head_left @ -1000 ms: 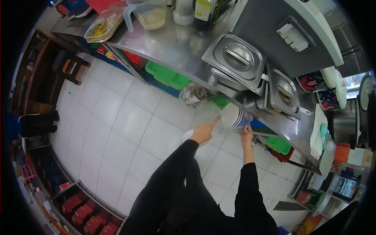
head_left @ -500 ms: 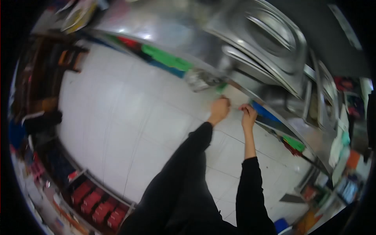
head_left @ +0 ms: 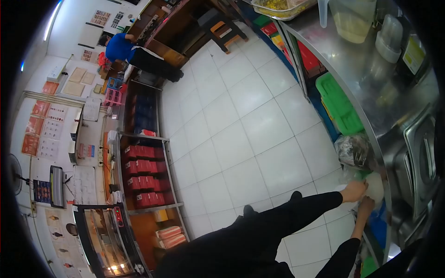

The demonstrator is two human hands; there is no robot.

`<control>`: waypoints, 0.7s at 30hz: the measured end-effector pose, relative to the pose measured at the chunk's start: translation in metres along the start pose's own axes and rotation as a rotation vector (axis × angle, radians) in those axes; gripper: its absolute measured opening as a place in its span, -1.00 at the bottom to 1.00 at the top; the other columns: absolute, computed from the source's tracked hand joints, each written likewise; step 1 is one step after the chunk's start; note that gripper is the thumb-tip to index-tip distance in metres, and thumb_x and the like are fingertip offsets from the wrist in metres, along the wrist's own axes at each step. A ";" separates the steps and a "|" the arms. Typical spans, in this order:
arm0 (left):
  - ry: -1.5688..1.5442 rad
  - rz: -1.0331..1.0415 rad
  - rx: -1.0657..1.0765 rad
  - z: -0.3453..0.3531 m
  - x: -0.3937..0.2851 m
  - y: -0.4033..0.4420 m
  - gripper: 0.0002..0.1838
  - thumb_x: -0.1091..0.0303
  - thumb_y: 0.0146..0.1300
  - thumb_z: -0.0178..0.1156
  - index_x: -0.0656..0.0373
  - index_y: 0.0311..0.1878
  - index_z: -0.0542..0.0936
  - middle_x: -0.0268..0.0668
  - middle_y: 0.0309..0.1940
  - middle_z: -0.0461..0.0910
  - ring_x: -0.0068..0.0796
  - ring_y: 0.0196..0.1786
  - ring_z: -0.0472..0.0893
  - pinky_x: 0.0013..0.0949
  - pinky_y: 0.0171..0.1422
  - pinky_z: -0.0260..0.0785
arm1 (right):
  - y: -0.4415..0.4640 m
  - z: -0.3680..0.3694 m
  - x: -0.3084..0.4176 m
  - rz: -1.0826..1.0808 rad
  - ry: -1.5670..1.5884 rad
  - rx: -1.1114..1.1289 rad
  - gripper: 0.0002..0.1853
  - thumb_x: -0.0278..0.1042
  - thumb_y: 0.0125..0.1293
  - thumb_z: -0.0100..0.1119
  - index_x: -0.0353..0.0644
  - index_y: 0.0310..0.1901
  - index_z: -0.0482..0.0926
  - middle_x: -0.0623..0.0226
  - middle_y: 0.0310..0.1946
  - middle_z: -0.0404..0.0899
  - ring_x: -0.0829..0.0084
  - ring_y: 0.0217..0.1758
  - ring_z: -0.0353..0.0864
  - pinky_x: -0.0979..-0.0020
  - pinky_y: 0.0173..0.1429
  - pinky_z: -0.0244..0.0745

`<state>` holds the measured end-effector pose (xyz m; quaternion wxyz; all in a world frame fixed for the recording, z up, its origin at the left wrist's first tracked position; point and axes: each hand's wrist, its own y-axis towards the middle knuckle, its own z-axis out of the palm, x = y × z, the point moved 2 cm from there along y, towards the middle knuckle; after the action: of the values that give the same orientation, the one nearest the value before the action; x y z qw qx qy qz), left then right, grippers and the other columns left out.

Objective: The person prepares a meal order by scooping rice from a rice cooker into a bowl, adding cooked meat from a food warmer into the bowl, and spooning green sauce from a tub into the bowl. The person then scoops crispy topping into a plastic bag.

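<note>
I see my left hand (head_left: pixel 354 191) and right hand (head_left: pixel 366 206) curled (can't tell what they grip) by something pale and roundish (head_left: pixel 374 186), near the shiny metal counter (head_left: pixel 344 45).

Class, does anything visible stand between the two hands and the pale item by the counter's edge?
Nothing visible does: the left hand and right hand are right at the pale item. The plastic bag sits off to one side, not between them.
</note>
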<state>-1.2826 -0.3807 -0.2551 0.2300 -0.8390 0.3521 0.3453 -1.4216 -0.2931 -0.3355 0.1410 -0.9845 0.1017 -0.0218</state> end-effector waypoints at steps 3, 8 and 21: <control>-0.090 -0.069 -0.108 -0.021 -0.010 -0.021 -0.50 0.44 -0.13 0.16 0.32 -0.03 0.35 0.07 -0.21 0.41 -0.01 -0.35 0.52 -0.14 -0.30 0.38 | 0.008 -0.035 -0.003 0.003 0.007 -0.079 -0.85 -0.50 0.06 0.02 -0.32 -0.31 0.48 0.06 -0.38 0.51 0.11 -0.24 0.47 0.21 -0.09 0.34; 0.071 -0.011 0.119 -0.001 -0.019 -0.033 -0.35 0.51 -0.05 0.06 -0.19 0.19 0.24 0.10 -0.11 0.38 -0.05 -0.34 0.54 -0.17 -0.32 0.41 | 0.006 -0.108 0.013 0.259 0.320 -0.145 -0.68 -0.56 0.00 -0.03 -0.23 -0.13 0.47 0.12 -0.22 0.52 0.16 -0.18 0.51 0.27 -0.18 0.38; 0.406 -0.049 -0.103 0.053 0.015 0.042 -0.81 0.32 0.03 0.02 0.08 -0.33 0.59 -0.22 -0.34 0.55 -0.28 -0.27 0.58 -0.26 -0.28 0.40 | -0.038 -0.095 -0.032 0.122 0.192 -0.173 -0.80 -0.40 0.14 -0.07 -0.27 -0.25 0.49 0.01 -0.38 0.51 0.07 -0.37 0.50 0.18 -0.32 0.36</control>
<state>-1.3286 -0.3809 -0.3065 0.1197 -0.9103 0.3525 0.1809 -1.4528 -0.2765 -0.2340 0.0461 -0.9784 0.1757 -0.0984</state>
